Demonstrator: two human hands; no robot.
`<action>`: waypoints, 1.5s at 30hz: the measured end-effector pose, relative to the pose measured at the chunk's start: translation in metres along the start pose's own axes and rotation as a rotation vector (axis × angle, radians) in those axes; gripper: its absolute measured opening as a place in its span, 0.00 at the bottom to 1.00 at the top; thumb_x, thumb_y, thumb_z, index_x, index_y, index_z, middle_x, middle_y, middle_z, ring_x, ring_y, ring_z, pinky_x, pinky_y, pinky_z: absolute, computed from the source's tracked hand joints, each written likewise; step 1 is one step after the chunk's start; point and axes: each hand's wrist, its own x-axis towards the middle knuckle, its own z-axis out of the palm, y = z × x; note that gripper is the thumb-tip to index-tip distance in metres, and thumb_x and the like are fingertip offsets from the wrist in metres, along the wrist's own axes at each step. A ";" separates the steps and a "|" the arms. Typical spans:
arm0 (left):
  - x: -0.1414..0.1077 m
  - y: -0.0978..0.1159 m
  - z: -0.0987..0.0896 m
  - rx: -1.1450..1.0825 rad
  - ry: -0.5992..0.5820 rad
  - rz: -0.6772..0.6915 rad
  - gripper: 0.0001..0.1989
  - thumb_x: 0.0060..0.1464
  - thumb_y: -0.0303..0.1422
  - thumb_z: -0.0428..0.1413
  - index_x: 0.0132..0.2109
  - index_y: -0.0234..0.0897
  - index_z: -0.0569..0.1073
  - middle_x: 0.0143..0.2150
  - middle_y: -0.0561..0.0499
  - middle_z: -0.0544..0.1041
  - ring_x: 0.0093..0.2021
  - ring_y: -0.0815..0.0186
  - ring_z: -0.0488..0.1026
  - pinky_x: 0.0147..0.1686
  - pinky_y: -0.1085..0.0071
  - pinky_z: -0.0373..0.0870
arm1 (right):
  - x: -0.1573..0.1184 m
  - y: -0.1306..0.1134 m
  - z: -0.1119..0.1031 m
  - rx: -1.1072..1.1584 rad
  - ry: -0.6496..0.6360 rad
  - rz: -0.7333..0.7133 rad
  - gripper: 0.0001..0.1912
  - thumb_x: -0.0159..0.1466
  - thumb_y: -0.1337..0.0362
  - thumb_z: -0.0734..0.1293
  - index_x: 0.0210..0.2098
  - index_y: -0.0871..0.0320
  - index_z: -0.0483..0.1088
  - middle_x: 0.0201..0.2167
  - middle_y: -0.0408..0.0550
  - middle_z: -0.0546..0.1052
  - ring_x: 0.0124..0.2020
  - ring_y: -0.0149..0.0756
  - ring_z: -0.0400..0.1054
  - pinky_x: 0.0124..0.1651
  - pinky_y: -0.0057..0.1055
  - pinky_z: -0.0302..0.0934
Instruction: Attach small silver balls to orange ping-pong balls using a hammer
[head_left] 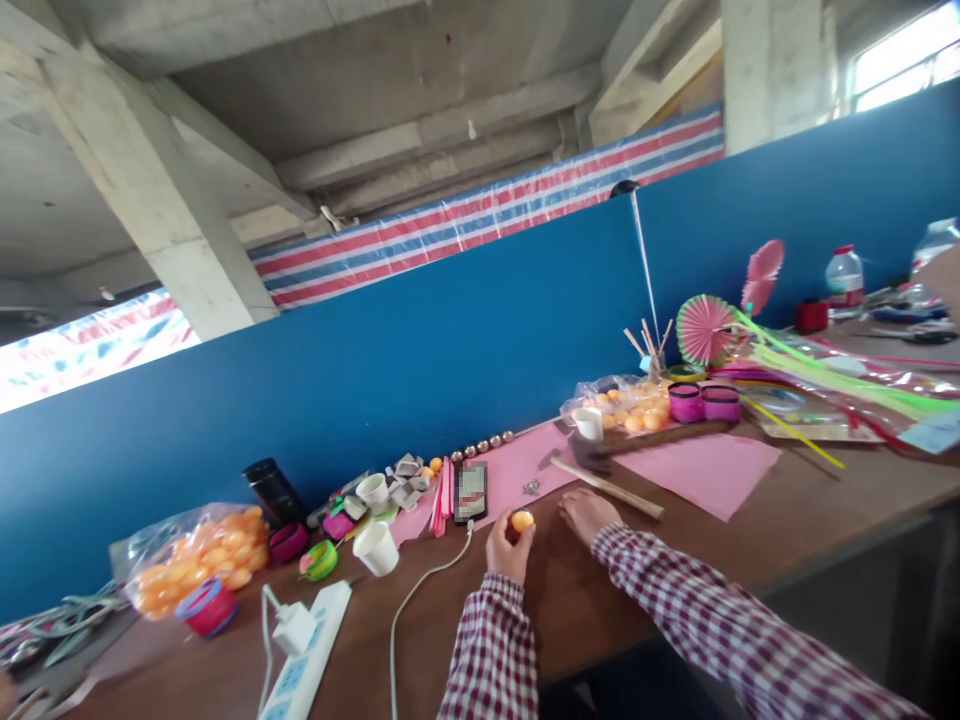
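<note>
My left hand (510,550) pinches a small orange ball (522,520) between thumb and fingers, just above the brown table. To its right, my right hand (589,514) rests low over the tabletop near a hammer's wooden handle (615,488); its fingertips are too small to tell whether they hold anything. Small metal pieces (531,487) lie on pink paper (525,462) behind both hands. A phone (471,492) with a white cable plugged in is left of them.
A white power strip (311,650), paper cups (376,548) and a bag of orange balls (199,560) stand at left. Another ball bag (630,404), a second hammer (660,437) and pink fans (705,330) are at right. A blue partition (450,370) runs behind.
</note>
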 end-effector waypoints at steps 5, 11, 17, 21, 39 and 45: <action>0.000 -0.002 0.001 0.017 -0.009 0.016 0.21 0.35 0.35 0.59 0.40 0.31 0.70 0.35 0.44 0.75 0.33 0.62 0.73 0.32 0.67 0.71 | 0.000 -0.001 0.000 -0.001 -0.002 -0.009 0.16 0.60 0.67 0.54 0.36 0.65 0.72 0.37 0.56 0.73 0.41 0.40 0.64 0.47 0.29 0.52; -0.001 -0.004 0.001 0.023 -0.018 0.024 0.21 0.37 0.34 0.58 0.41 0.31 0.70 0.37 0.43 0.74 0.36 0.61 0.72 0.33 0.66 0.71 | 0.000 -0.001 0.000 -0.014 -0.014 -0.009 0.15 0.60 0.67 0.55 0.36 0.64 0.72 0.38 0.55 0.73 0.42 0.40 0.64 0.47 0.31 0.53; -0.001 -0.003 0.001 0.033 -0.027 0.024 0.21 0.37 0.34 0.58 0.42 0.31 0.70 0.36 0.43 0.74 0.36 0.61 0.72 0.34 0.65 0.71 | 0.001 0.001 0.004 -0.013 -0.008 -0.003 0.15 0.60 0.66 0.55 0.36 0.64 0.71 0.38 0.55 0.73 0.43 0.40 0.63 0.48 0.30 0.52; -0.002 -0.001 0.000 0.042 -0.021 0.030 0.21 0.37 0.34 0.58 0.41 0.31 0.70 0.37 0.43 0.74 0.35 0.62 0.72 0.34 0.65 0.70 | 0.001 0.001 0.005 -0.005 0.008 -0.013 0.15 0.60 0.67 0.54 0.35 0.65 0.72 0.37 0.56 0.73 0.42 0.39 0.63 0.48 0.29 0.51; -0.002 -0.001 0.000 0.039 -0.005 0.014 0.22 0.36 0.35 0.59 0.42 0.32 0.71 0.35 0.45 0.74 0.30 0.66 0.71 0.30 0.69 0.70 | 0.001 0.003 0.007 0.019 0.023 -0.032 0.16 0.60 0.67 0.54 0.35 0.64 0.72 0.37 0.55 0.73 0.42 0.39 0.63 0.48 0.29 0.52; -0.002 -0.002 0.001 0.050 -0.015 0.016 0.22 0.36 0.34 0.59 0.42 0.32 0.70 0.35 0.44 0.74 0.31 0.65 0.71 0.30 0.69 0.70 | 0.001 0.003 0.006 0.021 0.016 -0.026 0.16 0.59 0.67 0.54 0.35 0.64 0.72 0.38 0.56 0.73 0.43 0.40 0.63 0.48 0.30 0.52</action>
